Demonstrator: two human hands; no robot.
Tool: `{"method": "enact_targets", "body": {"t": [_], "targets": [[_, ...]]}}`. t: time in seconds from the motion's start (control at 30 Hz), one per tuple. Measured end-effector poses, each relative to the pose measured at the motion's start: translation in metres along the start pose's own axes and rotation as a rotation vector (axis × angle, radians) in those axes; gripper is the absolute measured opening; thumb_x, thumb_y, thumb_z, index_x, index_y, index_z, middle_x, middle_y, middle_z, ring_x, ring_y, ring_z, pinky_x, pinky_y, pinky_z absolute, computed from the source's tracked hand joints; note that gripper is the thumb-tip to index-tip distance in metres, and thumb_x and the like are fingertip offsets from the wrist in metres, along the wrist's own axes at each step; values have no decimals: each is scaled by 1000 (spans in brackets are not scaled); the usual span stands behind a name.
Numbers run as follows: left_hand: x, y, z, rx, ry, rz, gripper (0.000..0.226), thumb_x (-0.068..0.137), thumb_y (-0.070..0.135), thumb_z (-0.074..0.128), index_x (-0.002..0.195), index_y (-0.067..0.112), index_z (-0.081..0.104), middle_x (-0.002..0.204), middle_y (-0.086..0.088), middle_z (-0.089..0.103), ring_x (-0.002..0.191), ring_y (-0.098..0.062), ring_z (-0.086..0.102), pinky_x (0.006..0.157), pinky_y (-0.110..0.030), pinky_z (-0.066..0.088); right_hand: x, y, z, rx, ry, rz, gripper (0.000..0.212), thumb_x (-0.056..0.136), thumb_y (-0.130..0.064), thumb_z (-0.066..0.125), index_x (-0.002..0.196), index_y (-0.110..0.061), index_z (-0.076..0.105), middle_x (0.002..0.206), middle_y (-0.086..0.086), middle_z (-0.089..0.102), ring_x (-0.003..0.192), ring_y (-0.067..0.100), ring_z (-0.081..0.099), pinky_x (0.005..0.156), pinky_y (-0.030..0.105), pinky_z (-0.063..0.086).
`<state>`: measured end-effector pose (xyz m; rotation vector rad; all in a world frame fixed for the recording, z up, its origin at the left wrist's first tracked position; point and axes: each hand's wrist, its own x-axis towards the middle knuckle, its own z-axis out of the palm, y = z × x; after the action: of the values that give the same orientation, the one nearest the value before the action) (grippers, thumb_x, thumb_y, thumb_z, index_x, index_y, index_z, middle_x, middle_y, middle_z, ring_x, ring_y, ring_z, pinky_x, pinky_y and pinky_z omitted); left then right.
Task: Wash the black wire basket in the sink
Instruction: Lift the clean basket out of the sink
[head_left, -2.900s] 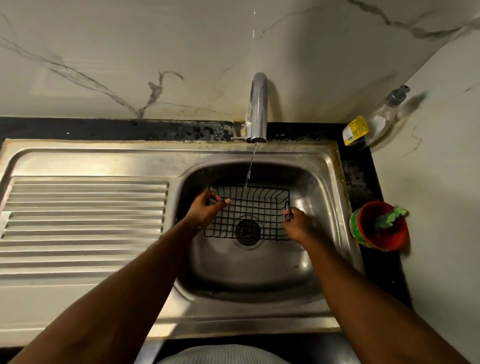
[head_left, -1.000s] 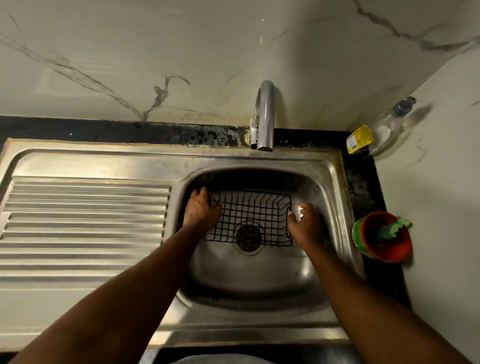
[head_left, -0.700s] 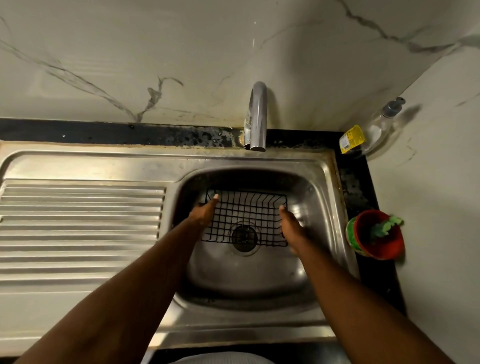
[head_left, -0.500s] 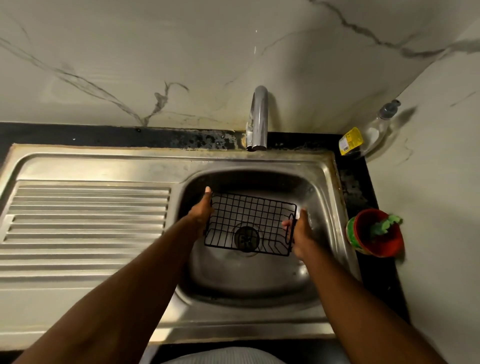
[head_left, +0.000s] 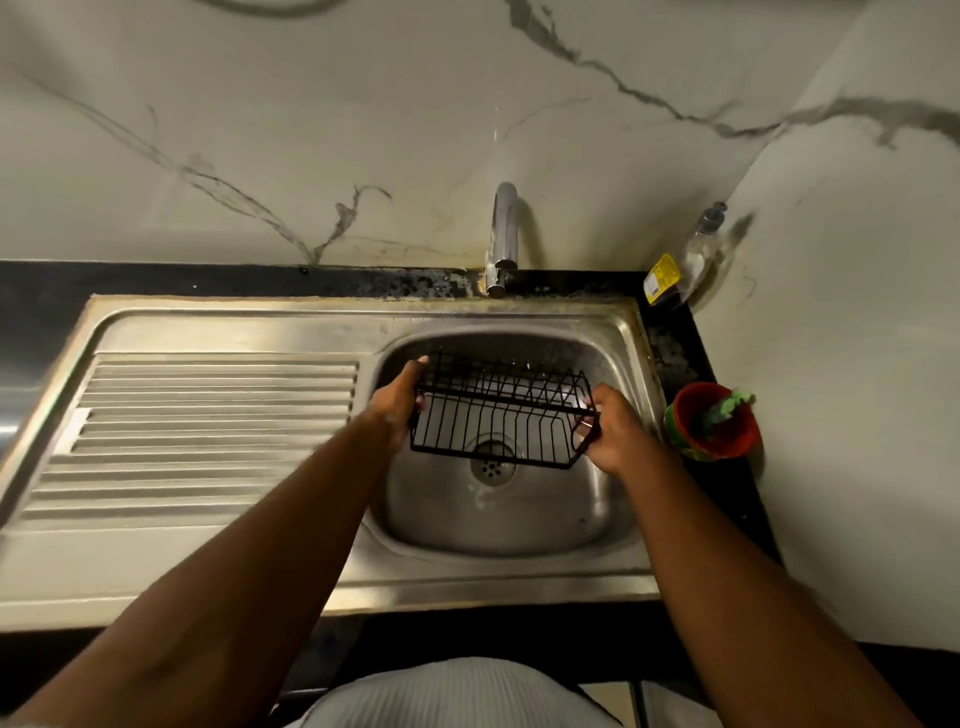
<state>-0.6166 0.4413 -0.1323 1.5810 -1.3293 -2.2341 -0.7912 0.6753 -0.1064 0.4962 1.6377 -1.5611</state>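
Black wire basket held tilted above the sink.

Its ends are gripped by the left hand and right hand, raised over the drain, probably so water is shed; the tap appears dry.

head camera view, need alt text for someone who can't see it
Two bare hands, left hand and right hand, hold a black wire basket tilted above the drain of a steel sink. The tap shows no water; a red cup stands at right.
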Motion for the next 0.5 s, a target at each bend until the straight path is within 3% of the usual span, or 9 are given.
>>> {"method": "enact_targets", "body": {"t": [0.07,0.13,0.2,0.23,0.27,0.3,0.37,0.43,0.5], "targets": [[-20,3,-5,3,-39,121,62,81,62,76,122,15,72,105,-11,74,101,-29,68,87,-43,60,-20,0,-1,71,-79,10,27,95,-19,40,75,-11,55,73,7,60,65,19,53,63,34,43],[-34,8,-9,-11,-99,230,32,95,38,71,111,10,69,102,-10,75,95,-25,71,70,-33,61,-31,0,-7,107,-178,10,38,96,-25,33,83,-10,66,77,10,71,84,27,64,89,42,43],[-45,15,-12,-49,-181,325,9,100,16,64,105,12,57,96,-6,71,87,-19,70,66,-27,60,-33,-1,-16,81,-207,-23,42,95,-39,34,99,-20,72,99,7,72,118,30,57,112,64,24],[-47,19,-15,-84,-206,352,12,102,12,60,111,14,52,97,-5,69,85,-16,68,66,-26,58,-34,-2,-21,76,-217,-54,43,96,-47,36,105,-27,72,108,4,69,124,27,52,113,70,17],[-49,23,-17,-124,-235,341,16,104,15,55,118,16,48,101,-5,68,85,-15,67,67,-28,57,-39,-5,-21,82,-242,-78,46,95,-57,38,110,-31,73,114,3,68,124,26,51,112,72,21],[-49,28,-18,-138,-268,302,23,105,26,49,126,16,49,106,-7,68,90,-17,66,71,-31,55,-41,-7,-23,75,-253,-93,54,92,-69,40,113,-31,74,119,5,70,122,28,56,109,69,31],[-47,35,-17,-47,-337,213,59,100,60,40,136,16,55,124,-11,67,109,-28,64,87,-42,52,-49,-11,-20,44,-256,-129,67,79,-86,50,108,-31,75,127,8,67,116,31,60,97,56,45],[-46,41,-9,146,-354,127,95,78,92,47,145,26,55,145,-13,59,132,-34,55,107,-55,45,-62,-14,-13,-53,-202,-208,56,72,-84,61,92,-33,74,134,5,58,119,29,52,86,46,46],[-42,38,-3,235,-319,38,113,56,98,63,147,31,53,144,-14,57,133,-41,53,100,-61,50,-78,-12,-3,-124,-72,-324,30,83,-64,66,85,-34,69,133,-3,59,123,23,51,94,47,46]]}}
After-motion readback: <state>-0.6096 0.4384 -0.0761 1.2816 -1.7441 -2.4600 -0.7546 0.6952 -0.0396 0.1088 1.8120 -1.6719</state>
